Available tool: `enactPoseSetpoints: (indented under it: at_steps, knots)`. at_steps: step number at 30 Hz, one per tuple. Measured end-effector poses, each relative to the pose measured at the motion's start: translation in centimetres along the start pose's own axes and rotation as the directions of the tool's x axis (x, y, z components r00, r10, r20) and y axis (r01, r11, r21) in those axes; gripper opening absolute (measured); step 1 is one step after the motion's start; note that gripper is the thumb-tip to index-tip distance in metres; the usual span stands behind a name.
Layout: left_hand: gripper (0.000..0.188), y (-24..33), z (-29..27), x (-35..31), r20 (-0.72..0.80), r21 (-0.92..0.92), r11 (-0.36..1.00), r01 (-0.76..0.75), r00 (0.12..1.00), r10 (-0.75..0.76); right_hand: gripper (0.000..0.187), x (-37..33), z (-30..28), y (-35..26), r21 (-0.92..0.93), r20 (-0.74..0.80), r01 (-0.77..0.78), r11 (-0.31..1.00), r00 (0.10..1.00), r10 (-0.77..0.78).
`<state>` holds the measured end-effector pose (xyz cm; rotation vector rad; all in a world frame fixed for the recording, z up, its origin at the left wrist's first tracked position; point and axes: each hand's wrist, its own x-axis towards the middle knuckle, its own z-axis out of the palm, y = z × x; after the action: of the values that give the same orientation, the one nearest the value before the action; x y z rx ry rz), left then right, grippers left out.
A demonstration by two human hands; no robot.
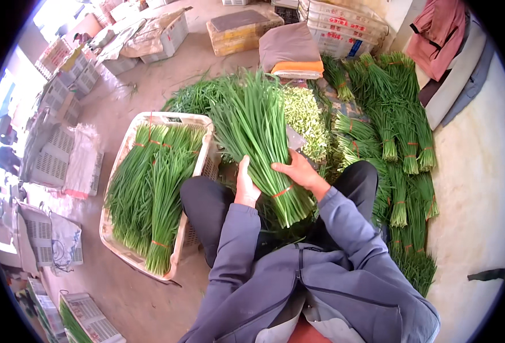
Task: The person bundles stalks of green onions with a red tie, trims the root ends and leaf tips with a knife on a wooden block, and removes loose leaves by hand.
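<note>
Crate (188, 119), tied bundles (156, 194) inside, held bundle (259, 134)

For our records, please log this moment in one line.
bundle: banded, held; left hand: its left side; right hand: its right side; crate: at left, bundles inside

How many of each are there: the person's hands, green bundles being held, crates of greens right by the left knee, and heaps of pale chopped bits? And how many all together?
Hands: 2 (left hand, right hand)
Held green bundle: 1
Crate of greens by the left knee: 1
Heap of pale chopped bits: 1
Total: 5
</note>
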<state>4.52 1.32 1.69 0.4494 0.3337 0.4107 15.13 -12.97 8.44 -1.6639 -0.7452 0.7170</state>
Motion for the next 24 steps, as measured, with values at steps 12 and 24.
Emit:
enactPoseSetpoints:
  at_steps: [12,24]
  knots:
    - [0.027,-1.1,-0.7,-0.9,-0.2,0.252,0.935,-0.248,0.932,0.301,0.11,0.5,1.6,5.3,0.131,-0.09,0.041,0.991,0.996,-0.029]
    - [0.027,-1.8,-0.5,-1.5,-0.208,0.227,0.943,-0.243,0.934,0.291,0.063,1.4,0.4,1.9,0.126,-0.014,-0.043,0.991,0.999,0.045]
